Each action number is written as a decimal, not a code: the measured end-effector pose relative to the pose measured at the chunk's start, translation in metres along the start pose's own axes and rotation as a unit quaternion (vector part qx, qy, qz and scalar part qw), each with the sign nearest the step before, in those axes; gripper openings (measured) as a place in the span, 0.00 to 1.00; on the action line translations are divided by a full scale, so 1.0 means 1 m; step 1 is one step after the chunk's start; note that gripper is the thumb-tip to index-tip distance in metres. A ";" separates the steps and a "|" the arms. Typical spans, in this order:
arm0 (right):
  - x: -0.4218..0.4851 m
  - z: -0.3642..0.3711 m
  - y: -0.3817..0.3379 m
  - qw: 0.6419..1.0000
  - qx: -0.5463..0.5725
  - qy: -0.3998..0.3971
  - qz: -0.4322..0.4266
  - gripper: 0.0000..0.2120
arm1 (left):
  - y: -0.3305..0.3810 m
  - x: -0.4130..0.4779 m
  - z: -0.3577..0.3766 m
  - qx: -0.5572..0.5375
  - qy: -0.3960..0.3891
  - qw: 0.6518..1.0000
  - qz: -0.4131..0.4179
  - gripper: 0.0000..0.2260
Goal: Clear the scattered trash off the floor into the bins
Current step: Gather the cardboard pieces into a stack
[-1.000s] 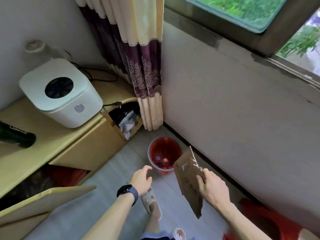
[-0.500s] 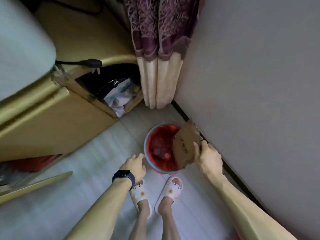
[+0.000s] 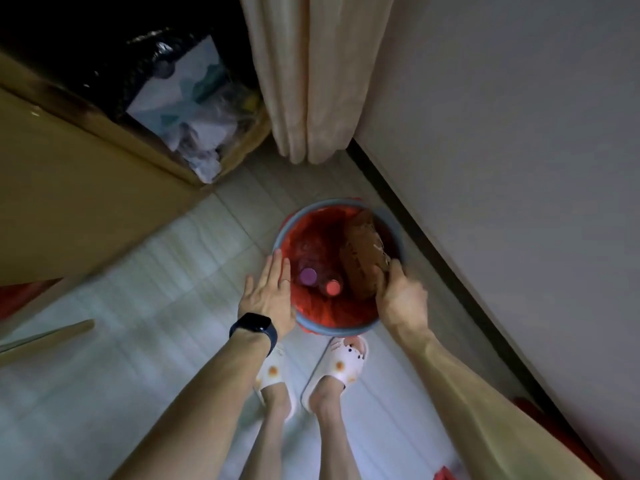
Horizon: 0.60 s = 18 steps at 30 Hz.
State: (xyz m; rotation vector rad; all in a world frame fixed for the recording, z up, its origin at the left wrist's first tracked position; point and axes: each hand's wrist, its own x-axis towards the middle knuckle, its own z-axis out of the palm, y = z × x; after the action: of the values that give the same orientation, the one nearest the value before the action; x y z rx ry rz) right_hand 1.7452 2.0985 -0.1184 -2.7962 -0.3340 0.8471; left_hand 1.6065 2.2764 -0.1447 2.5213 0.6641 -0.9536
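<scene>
Bin (image 3: pixel 337 329) sat at frame centre on the floor: round, grey-blue rim, red liner (image 3: pixel 311 237) inside. Brown cardboard piece (image 3: pixel 362 258) was already in the bin, leaning against its right inner side. Right hand (image 3: pixel 401 299) was at the bin's lower-right rim, thumb and fingers curled onto the cardboard's near edge, gripping it. Left hand (image 3: pixel 268 294) was flat, fingers straight and together, resting against the left rim and holding nothing. Dark watch (image 3: pixel 254 327) on that wrist. Two round caps at the bin bottom, purple (image 3: pixel 308 276) and pink-red (image 3: pixel 333 287), touching or nearly so. White slippers (image 3: pixel 346 362) just below the bin. Upper left: second bin, a box (image 3: pixel 239 157) with black bag (image 3: pixel 114 64), holding crumpled white trash. Curtain (image 3: pixel 311 81) hung top centre.
</scene>
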 end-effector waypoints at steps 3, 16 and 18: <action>0.012 0.022 0.007 0.997 -0.064 -0.041 0.004 0.17 | -0.006 0.002 0.015 0.010 0.017 1.000 0.007 0.38; -0.002 0.011 0.001 0.990 -0.123 -0.030 0.058 0.09 | -0.017 -0.018 -0.005 0.026 -0.054 0.998 0.021 0.33; -0.030 -0.019 -0.005 0.990 -0.128 -0.046 0.048 0.09 | -0.011 -0.038 -0.033 0.012 -0.067 0.998 0.002 0.30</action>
State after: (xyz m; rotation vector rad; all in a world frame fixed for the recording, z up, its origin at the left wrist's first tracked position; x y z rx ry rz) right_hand 1.7307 2.0924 -0.0861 -3.0369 -0.3467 1.0242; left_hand 1.5926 2.2897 -0.0974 2.4526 0.6105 -1.1244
